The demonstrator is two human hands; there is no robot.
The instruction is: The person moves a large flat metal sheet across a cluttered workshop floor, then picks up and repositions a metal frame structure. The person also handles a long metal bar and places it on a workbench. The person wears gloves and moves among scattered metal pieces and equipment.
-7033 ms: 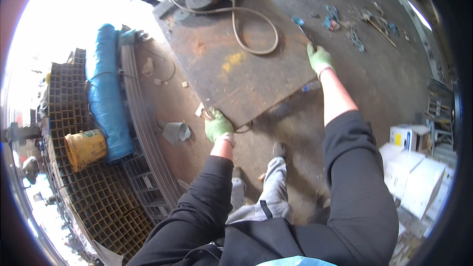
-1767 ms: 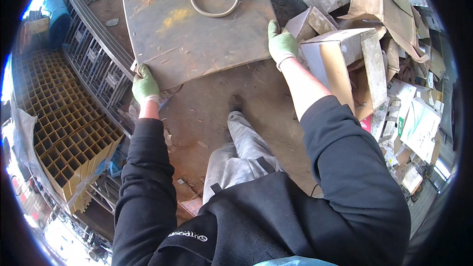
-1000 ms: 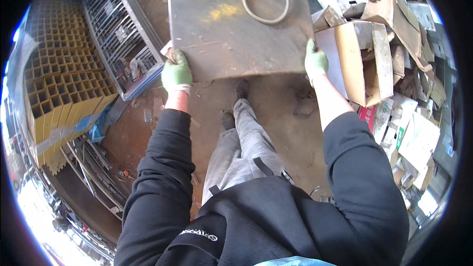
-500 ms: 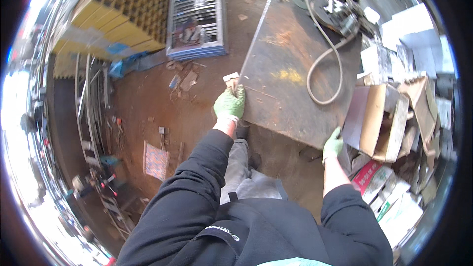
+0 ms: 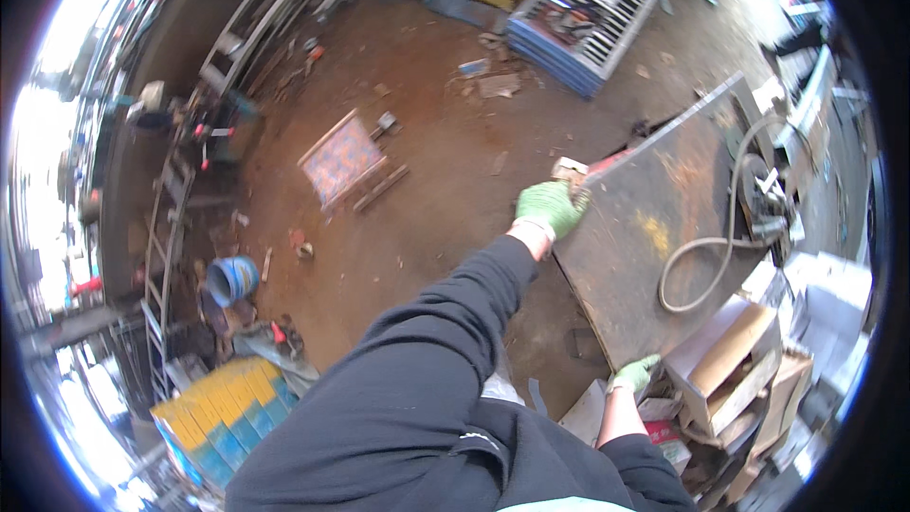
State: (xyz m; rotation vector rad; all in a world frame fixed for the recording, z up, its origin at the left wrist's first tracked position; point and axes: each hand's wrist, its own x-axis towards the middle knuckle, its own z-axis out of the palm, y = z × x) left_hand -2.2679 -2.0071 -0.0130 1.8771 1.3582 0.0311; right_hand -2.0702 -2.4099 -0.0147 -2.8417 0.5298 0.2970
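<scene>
A dark, worn tabletop (image 5: 654, 270) with a yellow smear lies to my front right. My left hand (image 5: 552, 209), in a green glove, is closed at its left edge. A small pale block (image 5: 570, 170) sticks out just beyond those fingers; whether I grip it too, I cannot tell. At the near right corner, my right hand (image 5: 633, 374), also gloved in green, grips the table's edge with its fingers partly hidden. A beige hose (image 5: 671, 289) loops over the tabletop, leading toward a machine with a round dark part (image 5: 758, 192).
Cardboard boxes (image 5: 735, 370) crowd the table's right side. A blue-sided stack of metal frames (image 5: 555, 52) lies beyond it. On the brown floor lies a patterned panel (image 5: 343, 161). Leftward are a blue bucket (image 5: 233, 281), a metal ladder (image 5: 163, 265) and a yellow-and-blue stack (image 5: 223, 417).
My view has swung left, so the table, hose and boxes appear farther right and turned. The bucket and yellow-and-blue stack have come into sight. Both hands stay at the table's edge.
</scene>
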